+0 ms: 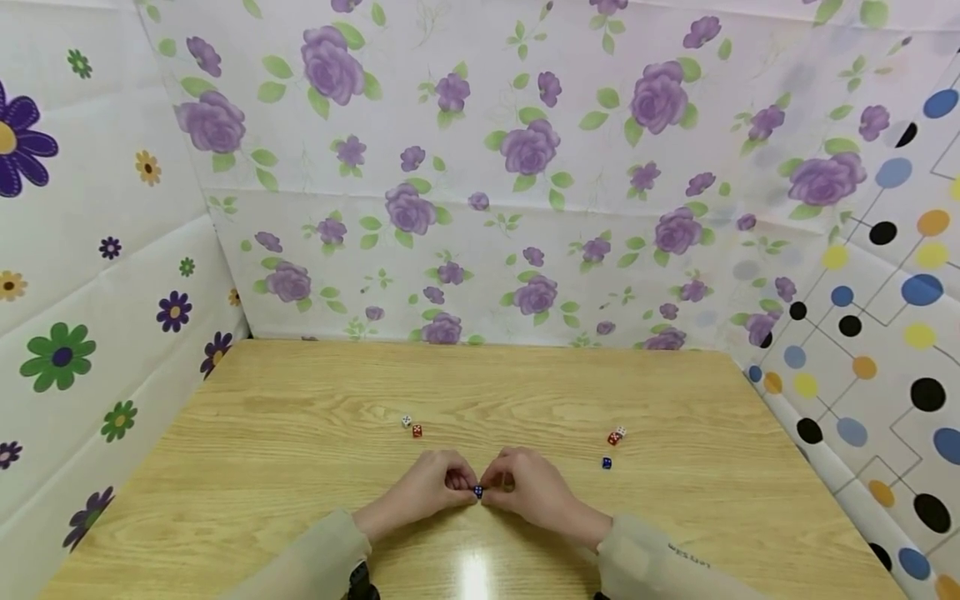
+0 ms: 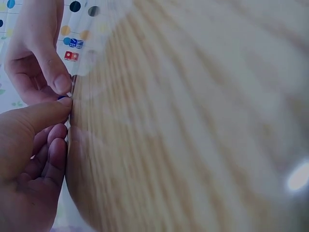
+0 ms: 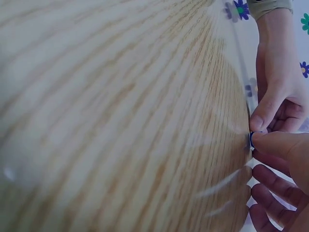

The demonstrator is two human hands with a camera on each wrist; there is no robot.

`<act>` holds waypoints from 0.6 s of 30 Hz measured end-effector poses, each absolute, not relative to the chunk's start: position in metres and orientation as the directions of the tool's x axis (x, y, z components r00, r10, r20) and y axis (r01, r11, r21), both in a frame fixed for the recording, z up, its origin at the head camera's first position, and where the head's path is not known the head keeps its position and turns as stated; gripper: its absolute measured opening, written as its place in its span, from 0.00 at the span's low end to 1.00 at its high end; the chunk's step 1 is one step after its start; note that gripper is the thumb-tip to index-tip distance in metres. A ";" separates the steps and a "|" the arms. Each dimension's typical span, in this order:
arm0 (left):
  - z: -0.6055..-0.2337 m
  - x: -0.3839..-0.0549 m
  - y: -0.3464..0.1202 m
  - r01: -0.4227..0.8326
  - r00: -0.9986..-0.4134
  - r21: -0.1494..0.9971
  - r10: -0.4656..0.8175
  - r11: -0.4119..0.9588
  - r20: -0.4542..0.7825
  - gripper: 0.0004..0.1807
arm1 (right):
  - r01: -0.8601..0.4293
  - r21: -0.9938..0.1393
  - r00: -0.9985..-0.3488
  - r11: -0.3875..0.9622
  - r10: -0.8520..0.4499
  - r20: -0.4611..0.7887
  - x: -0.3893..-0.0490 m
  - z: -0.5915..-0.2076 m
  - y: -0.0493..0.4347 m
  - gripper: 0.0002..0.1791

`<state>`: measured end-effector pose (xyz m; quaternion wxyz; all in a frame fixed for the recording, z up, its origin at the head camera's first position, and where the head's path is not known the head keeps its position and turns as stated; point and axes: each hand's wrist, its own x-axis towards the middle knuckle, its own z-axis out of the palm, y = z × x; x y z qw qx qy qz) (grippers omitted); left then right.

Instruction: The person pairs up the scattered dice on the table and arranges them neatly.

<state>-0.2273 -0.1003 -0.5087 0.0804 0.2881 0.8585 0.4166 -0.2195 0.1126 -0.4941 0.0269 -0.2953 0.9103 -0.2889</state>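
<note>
A small blue die point(image 1: 477, 492) with white pips sits at the table's near middle, between the two hands. From the left, the left hand point(image 1: 429, 492) pinches it with thumb and index finger. The right hand point(image 1: 536, 492) pinches the same die from the other side. In the left wrist view the blue die point(image 2: 62, 97) is mostly covered by the two thumbs. A sliver of the blue die point(image 3: 251, 138) shows beside the right thumb in the right wrist view. The other fingers of both hands are curled in, close to the tabletop.
Beyond the left hand, a white die point(image 1: 407, 422) and a red die point(image 1: 417, 431) lie close together. To the right are another white die point(image 1: 621, 432), a red die point(image 1: 612, 438) and a blue die point(image 1: 607, 462). Patterned cloths point(image 1: 480, 250) border the wooden table point(image 1: 300, 392).
</note>
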 end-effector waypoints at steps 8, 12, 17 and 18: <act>-0.509 -0.226 -0.096 0.431 -0.827 0.769 0.548 0.473 0.126 0.05 | -0.507 -0.547 -0.838 0.667 -0.529 0.132 -0.218 -0.494 0.113 0.03; -0.509 -0.225 -0.095 0.440 -0.828 0.763 0.542 0.474 0.142 0.05 | -0.497 -0.537 -0.846 0.681 -0.518 0.127 -0.217 -0.494 0.113 0.03; -0.508 -0.222 -0.094 0.442 -0.833 0.753 0.534 0.487 0.144 0.05 | -0.490 -0.533 -0.852 0.690 -0.509 0.125 -0.216 -0.495 0.114 0.03; -0.508 -0.221 -0.094 0.442 -0.834 0.754 0.533 0.487 0.145 0.05 | -0.490 -0.532 -0.852 0.690 -0.508 0.126 -0.215 -0.495 0.114 0.03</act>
